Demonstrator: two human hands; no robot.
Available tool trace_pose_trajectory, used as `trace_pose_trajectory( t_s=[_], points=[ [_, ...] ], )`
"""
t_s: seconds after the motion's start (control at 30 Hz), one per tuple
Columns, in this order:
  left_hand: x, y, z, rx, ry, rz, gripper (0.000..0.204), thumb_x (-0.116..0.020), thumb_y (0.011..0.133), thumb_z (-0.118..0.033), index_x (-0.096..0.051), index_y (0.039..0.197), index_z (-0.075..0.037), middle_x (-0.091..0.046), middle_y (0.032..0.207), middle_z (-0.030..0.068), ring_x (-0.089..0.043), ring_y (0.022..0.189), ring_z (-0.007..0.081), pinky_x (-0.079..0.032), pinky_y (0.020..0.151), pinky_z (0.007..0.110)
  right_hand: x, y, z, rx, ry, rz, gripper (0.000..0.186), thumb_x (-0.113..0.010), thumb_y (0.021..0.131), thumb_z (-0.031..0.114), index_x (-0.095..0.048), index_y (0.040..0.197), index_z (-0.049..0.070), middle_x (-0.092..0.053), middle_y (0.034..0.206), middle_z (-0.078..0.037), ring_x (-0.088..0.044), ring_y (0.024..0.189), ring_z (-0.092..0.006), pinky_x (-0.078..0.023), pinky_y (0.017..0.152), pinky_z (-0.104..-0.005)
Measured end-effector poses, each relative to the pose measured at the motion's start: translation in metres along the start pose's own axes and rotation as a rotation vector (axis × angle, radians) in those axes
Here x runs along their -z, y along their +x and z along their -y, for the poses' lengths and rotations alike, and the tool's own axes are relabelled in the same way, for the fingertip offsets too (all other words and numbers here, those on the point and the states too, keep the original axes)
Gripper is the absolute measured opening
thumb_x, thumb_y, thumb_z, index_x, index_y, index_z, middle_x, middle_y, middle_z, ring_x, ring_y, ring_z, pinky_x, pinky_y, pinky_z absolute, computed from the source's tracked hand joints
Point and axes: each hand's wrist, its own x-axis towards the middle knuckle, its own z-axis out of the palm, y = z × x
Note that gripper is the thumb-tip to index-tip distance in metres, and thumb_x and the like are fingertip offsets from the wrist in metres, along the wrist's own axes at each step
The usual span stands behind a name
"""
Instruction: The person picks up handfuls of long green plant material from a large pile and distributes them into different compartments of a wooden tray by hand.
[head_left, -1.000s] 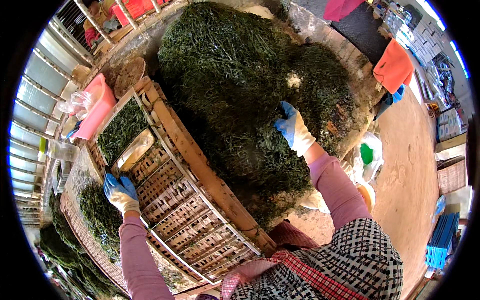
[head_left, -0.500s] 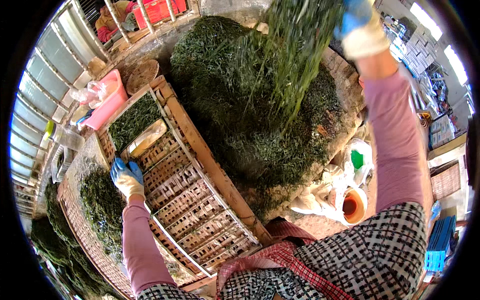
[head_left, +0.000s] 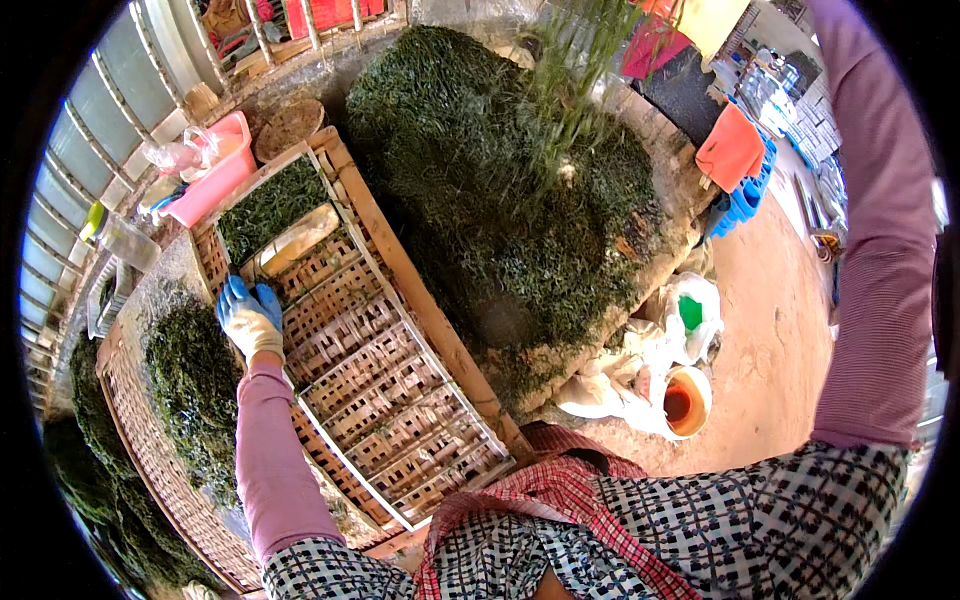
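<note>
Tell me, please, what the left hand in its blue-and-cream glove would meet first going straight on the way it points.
Probably the flat, dark green patch of stringy strands in the pale woven-strip tray, though depth is hard to judge.

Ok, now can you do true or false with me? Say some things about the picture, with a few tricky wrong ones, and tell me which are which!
1. The left hand, in a blue-and-cream glove, is at the left edge of the rectangular woven tray with a pale frame. True.
2. The right hand shows in the picture. False: it is out of view; only the arm in its purple sleeve shows.
3. The pink plastic tub is near the tray's far end. True.
4. The white plastic bag shows a bright red patch. False: the patch is green.
5. Blurry green strands show in front of the big, dark-green, stringy heap. True.
</note>
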Motion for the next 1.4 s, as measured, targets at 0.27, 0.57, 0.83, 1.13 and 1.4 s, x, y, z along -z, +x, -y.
trace_pose_trajectory(
  t_s=[0.27,0.57,0.83,1.13,1.4],
  points=[
    [-0.002,-0.003,0.002,-0.006,-0.042,0.003,0.053,-0.057,0.087,-0.032,-0.053,0.127,0.002,-0.064,0.116,0.0207,-0.06,0.108,0.0372,-0.044,0.099,0.048,0.01,-0.01,0.037,0.079,-0.268,0.035,0.051,-0.068,0.093,0.027,-0.054,0.136,0.003,-0.066,0.124,-0.009,-0.066,0.106,-0.0204,-0.055,0.09,-0.0352],
    [0.05,0.006,-0.029,0.046,-0.132,-0.074,0.054,-0.054,0.092,-0.035,-0.053,0.131,0.001,-0.061,0.127,0.023,-0.059,0.116,0.0368,-0.041,0.105,0.048,-0.036,-0.036,0.005,0.43,-0.342,0.165,0.052,-0.072,0.092,0.025,-0.054,0.136,0.002,-0.066,0.123,-0.008,-0.066,0.104,-0.018,-0.054,0.089,-0.0335],
    [0.193,0.018,-0.233,-0.073,-2.209,0.264,0.055,-0.04,0.107,-0.04,-0.046,0.142,0.003,-0.058,0.136,0.0149,-0.054,0.126,0.0221,-0.038,0.112,0.034,-0.115,-0.104,-0.016,0.438,0.741,0.279,0.039,-0.064,0.093,0.01,-0.055,0.131,0.004,-0.06,0.121,-0.005,-0.058,0.109,-0.015,-0.05,0.093,-0.0303],
    [0.199,-0.067,-0.268,-0.121,-2.1,0.869,0.068,-0.05,0.099,-0.046,-0.038,0.15,-0.003,-0.051,0.144,0.0142,-0.053,0.128,0.0231,-0.041,0.109,0.037,-0.084,-0.124,-0.126,-0.221,1.106,0.064,0.04,-0.06,0.095,0.011,-0.055,0.134,0.003,-0.066,0.116,-0.01,-0.068,0.098,-0.0188,-0.053,0.08,-0.0273],
    [0.28,0.022,-0.343,0.239,-1.871,1.018,0.03,-0.046,0.103,-0.028,-0.06,0.107,-0.002,-0.059,0.076,0.0029,-0.056,0.059,0.0118,-0.047,0.053,0.026,-0.131,-0.22,-0.206,-0.425,1.52,-0.009,0.056,-0.052,0.092,0.01,-0.039,0.145,-0.002,-0.059,0.134,-0.012,-0.062,0.117,-0.0228,-0.05,0.102,-0.0361]
  ],
)
